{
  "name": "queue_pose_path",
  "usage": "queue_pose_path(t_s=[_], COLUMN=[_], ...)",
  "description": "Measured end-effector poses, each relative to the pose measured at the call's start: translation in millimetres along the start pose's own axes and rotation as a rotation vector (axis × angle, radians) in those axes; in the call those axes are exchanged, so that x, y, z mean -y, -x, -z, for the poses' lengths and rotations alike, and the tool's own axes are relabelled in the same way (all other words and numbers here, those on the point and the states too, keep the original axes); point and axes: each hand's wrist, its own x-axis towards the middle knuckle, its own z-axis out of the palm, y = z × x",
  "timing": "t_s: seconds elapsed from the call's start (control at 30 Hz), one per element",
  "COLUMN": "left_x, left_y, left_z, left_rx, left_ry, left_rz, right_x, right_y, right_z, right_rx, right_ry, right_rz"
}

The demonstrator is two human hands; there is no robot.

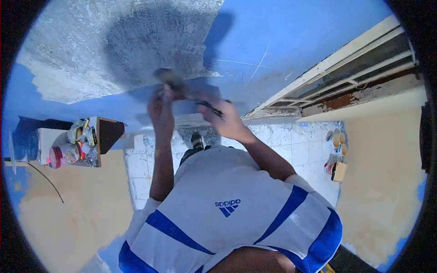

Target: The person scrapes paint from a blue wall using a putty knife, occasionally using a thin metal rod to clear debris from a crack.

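Observation:
My right hand point(228, 120) is closed round the dark handle of a blurred hand tool point(178, 86). The tool slants up and left to a broad, brownish-grey head close to the wall. At that head my left hand point(160, 107) is raised with its fingers closed, the thumb side upward; motion blur smears it, and I cannot tell what its fingers grip. Both hands are in front of a blue wall point(291, 32), just below a large bared grey-white patch point(68, 82). Their shadow falls across the patch and the paint.
At left, a shelf point(108, 141) carries a jar with a pink lid point(55, 157), bags and small items. A white-framed window point(341, 75) slants along the right. On the tiled floor point(282, 143) at right are several round tan pieces point(337, 140) and a yellowish box point(339, 172).

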Motion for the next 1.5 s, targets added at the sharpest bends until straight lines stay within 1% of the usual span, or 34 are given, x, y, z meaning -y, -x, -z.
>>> queue_pose_path(t_s=[0.03, 0.07, 0.1, 0.17, 0.2, 0.3, 0.33, 0.4, 0.43, 0.47, 0.53, 0.57, 0.63, 0.67, 0.73, 0.77, 0.8, 0.83, 0.9, 0.97, 1.03, 1.13, 1.2, 1.27, 1.33, 1.4, 1.47, 1.5], left_x=[-5, 8, 24, 29, 31, 50, 51, 50, 47, 43, 31, 31, 31, 39, 53, 58, 48, 41, 36, 34, 33, 35, 30, 30, 33, 30, 27, 26], left_y=[10, 21, 31, 45, 52, 55, 56, 58, 58, 59, 59, 62, 65, 68, 72, 71, 66, 62, 55, 49, 45, 42, 42, 40, 34, 33, 30, 29], left_z=[-9, -4, 2, 3, 5, 14, 19, 21, 21, 22, 18, 15, 6, 3, -11, -15, -25, -35, -53, -67, -72, -77, -80, -80, -79, -80, -80, -79], left_rx=[0.08, 0.085, 0.091, 0.068, 0.056, 0.243, 0.34, 0.438, 0.482, 0.508, 0.575, 0.565, 0.545, 0.536, 0.509, 0.52, 0.53, 0.54, 0.503, 0.444, 0.35, 0.249, 0.226, 0.241, 0.294, 0.277, 0.27, 0.27], left_ry=[-0.006, -0.083, -0.157, -0.235, -0.278, -0.488, -0.443, -0.548, -0.603, -0.665, -0.783, -0.742, -0.661, -0.489, -0.144, -0.182, -0.219, -0.256, -0.11, 0.004, 0.079, 0.202, 0.106, 0.02, -0.06, -0.042, -0.03, -0.025], left_rz=[0.119, 0.149, 0.181, 0.377, 0.477, 0.465, 0.48, 0.415, 0.381, 0.396, 0.43, 0.443, 0.463, 0.458, 0.437, 0.388, 0.34, 0.293, 0.269, 0.245, 0.224, 0.334, 0.291, 0.23, 0.141, 0.2, 0.221, 0.218], right_x=[-12, -24, -30, -38, -39, -45, -50, -50, -47, -43, -42, -41, -37, -36, -37, -40, -52, -43, -25, -31, -25, -43, -43, -44, -62, -94, -96, -80], right_y=[16, 32, 47, 73, 80, 91, 88, 84, 83, 82, 81, 81, 81, 82, 83, 85, 88, 85, 78, 71, 63, 64, 63, 61, 62, 71, 66, 58], right_z=[5, 10, 16, 28, 31, 30, 26, 22, 21, 19, 17, 18, 22, 23, 24, 24, 24, 23, 13, 2, -4, -10, -12, -14, -20, -28, -31, -29], right_rx=[-0.057, -0.149, -0.199, -0.297, -0.293, -0.304, -0.323, -0.334, -0.327, -0.322, -0.321, -0.325, -0.292, -0.276, -0.232, -0.208, -0.096, -0.073, -0.03, 0.009, -0.025, -0.087, -0.128, -0.12, -0.078, -0.075, -0.095, -0.107], right_ry=[0.027, 0.072, 0.036, -0.035, 0.001, 0.059, 0.052, 0.017, -0.014, -0.045, -0.21, -0.29, -0.314, -0.325, -0.458, -0.524, -0.423, -0.464, -0.546, -0.641, -0.765, -0.864, -0.896, -0.881, -0.802, -0.663, -0.63, -0.681], right_rz=[-0.034, -0.042, -0.171, -0.429, -0.443, -0.45, -0.437, -0.423, -0.426, -0.433, -0.448, -0.455, -0.448, -0.441, -0.461, -0.471, -0.437, -0.458, -0.501, -0.532, -0.601, -0.661, -0.703, -0.653, -0.528, -0.451, -0.43, -0.441])
